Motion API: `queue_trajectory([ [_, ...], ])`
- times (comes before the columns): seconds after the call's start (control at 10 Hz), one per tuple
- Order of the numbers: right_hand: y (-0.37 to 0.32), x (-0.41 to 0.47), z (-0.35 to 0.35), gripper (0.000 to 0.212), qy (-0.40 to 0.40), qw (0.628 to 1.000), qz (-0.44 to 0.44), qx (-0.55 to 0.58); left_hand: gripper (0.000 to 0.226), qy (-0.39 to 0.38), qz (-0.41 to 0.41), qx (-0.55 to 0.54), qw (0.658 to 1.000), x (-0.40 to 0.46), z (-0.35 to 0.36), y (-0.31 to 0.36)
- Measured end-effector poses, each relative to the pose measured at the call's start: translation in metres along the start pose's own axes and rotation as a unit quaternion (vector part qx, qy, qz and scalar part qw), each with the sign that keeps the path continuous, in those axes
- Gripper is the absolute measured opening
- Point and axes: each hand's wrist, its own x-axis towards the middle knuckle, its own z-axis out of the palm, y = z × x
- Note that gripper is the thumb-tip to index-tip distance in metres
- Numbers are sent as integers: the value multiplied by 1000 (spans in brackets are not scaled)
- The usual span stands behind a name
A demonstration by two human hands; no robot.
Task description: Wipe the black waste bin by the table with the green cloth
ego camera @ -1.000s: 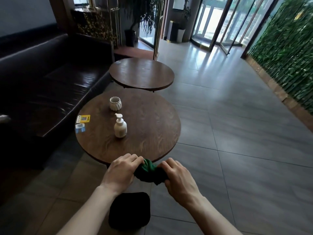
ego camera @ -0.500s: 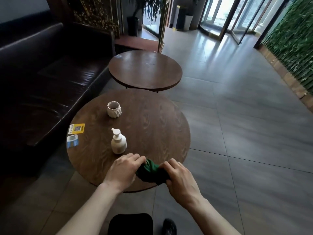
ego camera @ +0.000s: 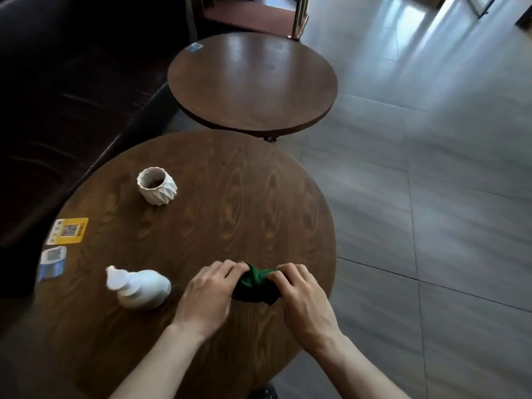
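**Two bare forearms, no sleeves in view**

Both arms enter from the lower edge, bare from wrist to as far up as the view reaches; no sleeve, cuff, watch, ring or glove shows. The left hand (ego camera: 208,295) and the right hand (ego camera: 305,300) are slim, with long fingers (ego camera: 227,267) and visible knuckles and tendons. Motion blur softens the left forearm's edges.

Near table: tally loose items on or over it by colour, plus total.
White: 2, cup, pump bottle
Green: 1, cloth, held in both hands over the table
Yellow: 1, card
Blue-white: 1, card
Total: 5
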Motion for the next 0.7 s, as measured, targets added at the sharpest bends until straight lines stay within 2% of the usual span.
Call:
queue_trajectory([
  [0.1,29,19,43,56,-63,998,16,7,76,-48,-17,7,999,25,47,-8],
  [0.2,56,24,90,90,-154,987,51,-1,88,-97,-21,31,995,38,94,-17],
  [0.3,73,27,118,97,-144,987,69,9,95,-100,-32,37,994,47,130,-24],
  [0.5,90,37,136,85,-113,991,66,40,87,-102,-70,20,992,60,163,-27],
  [0.7,101,35,133,96,-148,987,58,23,81,-116,-68,33,990,57,160,-28],
])
